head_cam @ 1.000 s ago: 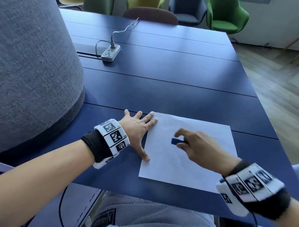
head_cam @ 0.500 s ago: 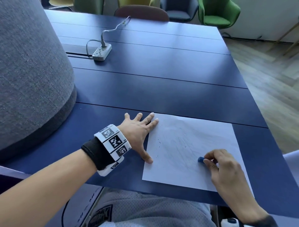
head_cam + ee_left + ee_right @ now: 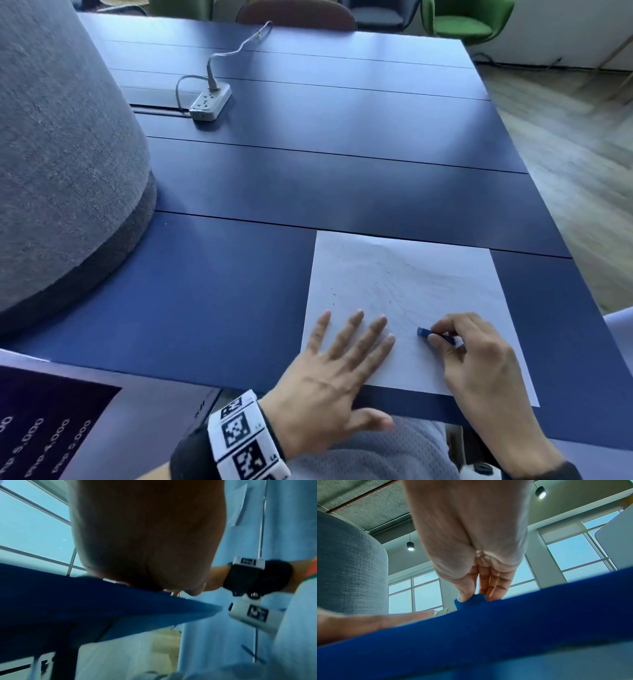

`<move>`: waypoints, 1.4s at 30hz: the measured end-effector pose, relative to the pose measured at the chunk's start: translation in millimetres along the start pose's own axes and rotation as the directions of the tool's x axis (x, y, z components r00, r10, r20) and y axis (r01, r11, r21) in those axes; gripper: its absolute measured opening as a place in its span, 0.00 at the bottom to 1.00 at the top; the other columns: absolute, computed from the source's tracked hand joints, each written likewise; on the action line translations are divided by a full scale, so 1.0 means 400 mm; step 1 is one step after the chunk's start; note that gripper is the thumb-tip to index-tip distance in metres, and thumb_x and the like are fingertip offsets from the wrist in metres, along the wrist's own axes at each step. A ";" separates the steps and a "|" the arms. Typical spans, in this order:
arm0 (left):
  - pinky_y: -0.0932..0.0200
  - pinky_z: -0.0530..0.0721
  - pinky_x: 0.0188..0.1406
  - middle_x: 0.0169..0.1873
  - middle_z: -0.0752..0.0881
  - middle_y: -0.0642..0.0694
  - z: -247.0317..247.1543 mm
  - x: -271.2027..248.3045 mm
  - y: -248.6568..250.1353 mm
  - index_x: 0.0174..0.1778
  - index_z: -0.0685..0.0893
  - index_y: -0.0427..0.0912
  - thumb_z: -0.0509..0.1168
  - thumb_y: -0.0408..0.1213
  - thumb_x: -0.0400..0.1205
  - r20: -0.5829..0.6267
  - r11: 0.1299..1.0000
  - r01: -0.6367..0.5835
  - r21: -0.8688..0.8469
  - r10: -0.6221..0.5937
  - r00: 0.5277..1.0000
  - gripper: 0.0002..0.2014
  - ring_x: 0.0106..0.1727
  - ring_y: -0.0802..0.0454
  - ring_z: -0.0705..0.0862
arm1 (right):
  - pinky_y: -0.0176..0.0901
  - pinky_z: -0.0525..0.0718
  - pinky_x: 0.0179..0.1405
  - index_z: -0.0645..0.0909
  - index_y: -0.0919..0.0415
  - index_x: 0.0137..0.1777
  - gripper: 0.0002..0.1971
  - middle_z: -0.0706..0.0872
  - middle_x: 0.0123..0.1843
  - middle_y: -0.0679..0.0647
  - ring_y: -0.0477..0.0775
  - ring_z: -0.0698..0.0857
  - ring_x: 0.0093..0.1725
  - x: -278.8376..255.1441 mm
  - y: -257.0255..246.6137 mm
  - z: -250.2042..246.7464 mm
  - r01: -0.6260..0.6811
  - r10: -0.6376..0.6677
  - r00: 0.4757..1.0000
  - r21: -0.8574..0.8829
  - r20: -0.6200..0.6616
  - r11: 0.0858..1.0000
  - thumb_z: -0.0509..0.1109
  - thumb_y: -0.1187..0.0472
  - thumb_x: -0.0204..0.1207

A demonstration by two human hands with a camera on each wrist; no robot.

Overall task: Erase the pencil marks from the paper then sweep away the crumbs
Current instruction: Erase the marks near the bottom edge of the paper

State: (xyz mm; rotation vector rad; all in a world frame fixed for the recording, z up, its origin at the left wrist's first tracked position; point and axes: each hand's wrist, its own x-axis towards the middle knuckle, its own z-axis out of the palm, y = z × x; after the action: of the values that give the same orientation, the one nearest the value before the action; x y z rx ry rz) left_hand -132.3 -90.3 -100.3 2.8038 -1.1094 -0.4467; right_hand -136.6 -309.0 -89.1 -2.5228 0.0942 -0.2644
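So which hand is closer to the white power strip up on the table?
Left. The left hand lies flat on the paper's near-left part, below the power strip; the right hand, pinching the eraser, sits farther right.

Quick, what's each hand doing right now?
Left hand: open, fingers flat on the paper.
Right hand: pinching the blue eraser against the paper.

One sheet of paper (image 3: 404, 308) at lower right, one blue eraser (image 3: 424, 331) on it, two hands, the left hand (image 3: 329, 387) and the right hand (image 3: 476, 359), one power strip (image 3: 209, 100) at upper left, and two ceiling lamps (image 3: 410, 546) at top.
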 end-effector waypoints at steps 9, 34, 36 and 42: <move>0.33 0.57 0.71 0.83 0.61 0.35 0.024 -0.052 -0.136 0.82 0.63 0.30 0.40 0.67 0.86 -0.156 0.950 0.307 0.057 -0.295 0.943 0.44 0.83 0.43 0.59 | 0.39 0.77 0.34 0.80 0.54 0.39 0.14 0.83 0.44 0.42 0.49 0.80 0.43 -0.023 -0.006 0.000 -0.011 0.011 1.000 -0.027 -0.001 1.000 0.83 0.67 0.63; 0.32 0.29 0.78 0.81 0.24 0.45 -0.122 0.004 -0.133 0.83 0.30 0.40 0.25 0.73 0.75 0.050 0.966 0.239 0.098 -0.245 0.968 0.48 0.80 0.50 0.21 | 0.45 0.81 0.39 0.86 0.56 0.45 0.14 0.86 0.54 0.45 0.56 0.86 0.48 -0.015 -0.013 0.012 -0.021 0.029 0.999 -0.168 0.045 0.986 0.84 0.66 0.62; 0.35 0.27 0.78 0.79 0.20 0.49 -0.128 0.044 -0.115 0.82 0.25 0.44 0.25 0.73 0.71 0.186 0.990 0.132 0.045 -0.138 0.973 0.49 0.78 0.56 0.18 | 0.45 0.81 0.37 0.86 0.53 0.44 0.15 0.86 0.62 0.44 0.58 0.88 0.49 -0.016 -0.018 0.013 -0.056 0.062 0.998 -0.174 0.030 0.983 0.84 0.66 0.60; 0.38 0.22 0.77 0.78 0.19 0.46 -0.100 0.021 -0.153 0.79 0.22 0.41 0.25 0.72 0.72 0.249 0.960 0.238 0.145 -0.268 0.931 0.48 0.77 0.54 0.17 | 0.39 0.76 0.34 0.85 0.51 0.41 0.19 0.89 0.60 0.43 0.51 0.90 0.47 -0.006 -0.037 0.015 -0.078 0.084 0.996 -0.193 0.022 0.978 0.88 0.66 0.54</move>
State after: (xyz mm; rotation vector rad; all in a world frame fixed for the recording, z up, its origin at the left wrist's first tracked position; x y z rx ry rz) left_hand -74.0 -52.1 -76.1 3.0706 -0.8331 -0.8337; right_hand -137.8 -293.3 -85.7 -2.7059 0.2198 -0.1929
